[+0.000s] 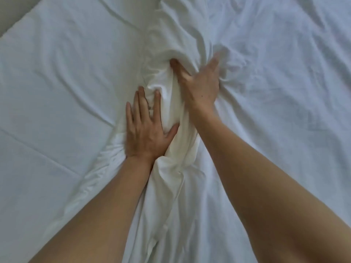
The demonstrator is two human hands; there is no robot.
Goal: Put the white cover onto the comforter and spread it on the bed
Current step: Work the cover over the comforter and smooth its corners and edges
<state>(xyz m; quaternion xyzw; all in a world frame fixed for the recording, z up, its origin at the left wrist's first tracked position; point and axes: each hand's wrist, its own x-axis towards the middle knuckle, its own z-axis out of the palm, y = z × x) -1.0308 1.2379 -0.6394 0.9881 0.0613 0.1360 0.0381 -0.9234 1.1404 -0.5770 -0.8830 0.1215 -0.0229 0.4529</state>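
White bedding fills the view. The white cover [275, 76] lies crumpled over the right half and gathers into a thick ridge [176, 158] running down the middle; I cannot tell the comforter apart from the cover. My left hand [146, 130] lies flat against the ridge's left side, fingers straight, thumb spread onto the fold. My right hand [199, 82] presses on the ridge farther up, thumb and fingers spread wide, fingertips sunk in the fabric and slightly blurred.
A smoother white sheet [57, 82] with long creases covers the left half of the bed. Its edge [17, 23] runs diagonally at the top left, with a grey strip [7, 10] beyond it.
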